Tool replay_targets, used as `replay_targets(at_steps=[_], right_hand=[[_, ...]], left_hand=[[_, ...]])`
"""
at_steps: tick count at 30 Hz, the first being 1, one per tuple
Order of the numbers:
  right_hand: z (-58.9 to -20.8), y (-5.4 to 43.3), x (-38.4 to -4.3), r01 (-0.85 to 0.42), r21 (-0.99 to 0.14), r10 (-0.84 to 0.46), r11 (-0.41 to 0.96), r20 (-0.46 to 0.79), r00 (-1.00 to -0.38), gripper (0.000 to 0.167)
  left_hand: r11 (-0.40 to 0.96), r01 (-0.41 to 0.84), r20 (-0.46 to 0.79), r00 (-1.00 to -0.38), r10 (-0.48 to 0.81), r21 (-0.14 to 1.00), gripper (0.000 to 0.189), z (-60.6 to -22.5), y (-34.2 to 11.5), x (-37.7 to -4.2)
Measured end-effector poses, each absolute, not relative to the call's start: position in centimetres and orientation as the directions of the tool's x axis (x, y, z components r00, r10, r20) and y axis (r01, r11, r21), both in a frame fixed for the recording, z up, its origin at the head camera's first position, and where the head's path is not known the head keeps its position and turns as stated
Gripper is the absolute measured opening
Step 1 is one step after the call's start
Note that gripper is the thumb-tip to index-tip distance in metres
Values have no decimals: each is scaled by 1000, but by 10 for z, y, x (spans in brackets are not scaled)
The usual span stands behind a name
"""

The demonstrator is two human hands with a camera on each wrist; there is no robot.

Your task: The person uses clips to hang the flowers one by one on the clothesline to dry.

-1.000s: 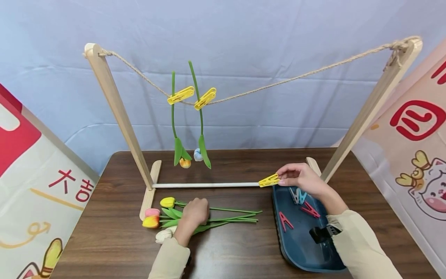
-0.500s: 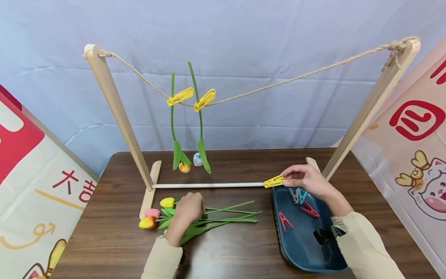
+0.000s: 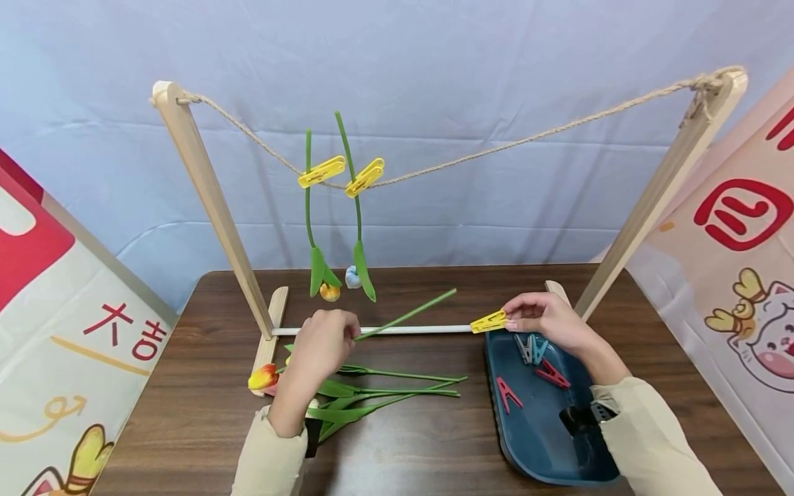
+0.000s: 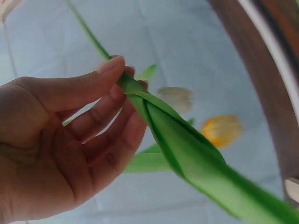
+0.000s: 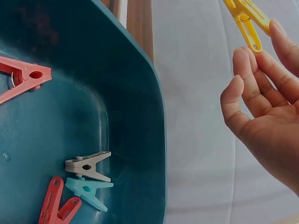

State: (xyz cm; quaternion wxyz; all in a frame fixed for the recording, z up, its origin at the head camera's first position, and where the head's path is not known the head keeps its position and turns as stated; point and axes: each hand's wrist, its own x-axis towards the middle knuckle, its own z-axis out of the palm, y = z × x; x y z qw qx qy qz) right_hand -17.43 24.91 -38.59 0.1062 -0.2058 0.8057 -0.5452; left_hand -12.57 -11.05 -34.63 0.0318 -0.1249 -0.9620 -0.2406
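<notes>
My left hand (image 3: pixel 324 344) pinches the green stem of an artificial tulip (image 4: pixel 187 144), raised off the table. Its stem points up to the right, and a red-and-yellow bloom (image 3: pixel 263 377) shows at the hand's left. Several other tulips (image 3: pixel 372 394) lie below on the table, their blooms mostly hidden by the hand and sleeve. Between thumb and fingers, my right hand (image 3: pixel 546 320) holds a yellow clothespin (image 3: pixel 489 322) above the tray's back edge. Two tulips, one orange (image 3: pixel 330 292) and one blue (image 3: pixel 353 277), hang bloom-down from the rope (image 3: pixel 471 156) by yellow clothespins (image 3: pixel 364 177).
A wooden frame with a left post (image 3: pixel 207 200) and right post (image 3: pixel 664 193) carries the sagging rope. A white rod (image 3: pixel 409 330) joins its feet low down. The blue tray (image 3: pixel 527 455) at right holds red (image 3: pixel 509 394), grey and light-blue clothespins.
My left hand has lifted the tulip from the pile and moved up and left, its stem now tilted upward. The right hand has shifted slightly right with the clothespin.
</notes>
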Motion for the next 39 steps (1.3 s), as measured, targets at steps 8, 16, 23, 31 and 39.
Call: replay_targets(at_steps=[8, 16, 23, 31, 39], right_hand=[[-387, 249, -173, -202, -922, -446, 331, 36, -894, 23], [-388, 249, -174, -218, -914, -456, 342, 41, -889, 22], [-385, 248, -175, -238, -898, -458, 369, 47, -888, 20], [-361, 234, -177, -290, -850, -441, 440, 77, -894, 20], [-301, 199, -183, -362, -786, -474, 501, 101, -875, 20]], left_hand=[[774, 367, 328, -919, 217, 516, 14, -323, -97, -133], [696, 417, 451, -880, 149, 584, 7, -307, -84, -144], [657, 439, 527, -847, 75, 613, 8, -304, -81, -153], [667, 423, 515, -854, 69, 613, 10, -303, -81, -157], [660, 421, 512, -857, 63, 623, 9, -303, -80, -161]])
